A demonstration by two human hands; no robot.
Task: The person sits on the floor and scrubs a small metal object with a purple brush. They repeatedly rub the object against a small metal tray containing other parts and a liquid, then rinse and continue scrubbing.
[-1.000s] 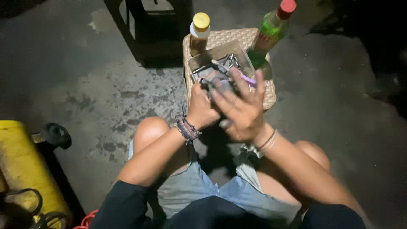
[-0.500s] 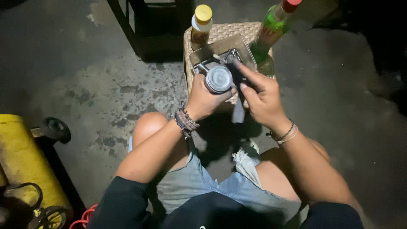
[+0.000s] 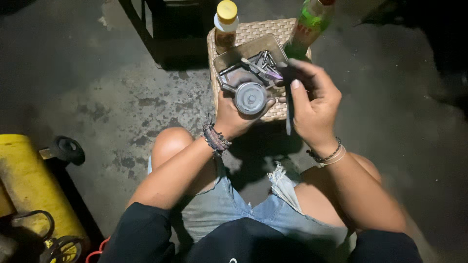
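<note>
My left hand holds a round grey metal part with a small centre knob, just in front of a metal tray of bolts and small tools. My right hand is closed around a dark thin strip that hangs down from its fingers, right beside the round part. The tray rests on a woven stool. Both wrists wear bracelets.
A yellow-capped bottle and a green bottle stand on the woven stool's far corners. A dark frame stands behind it. A yellow cylinder and a black wheel lie at the left. The floor is stained concrete.
My left hand lifted the round metal part out from the tray area toward me. My right hand moved off it to the right and now grips a dark strip.
</note>
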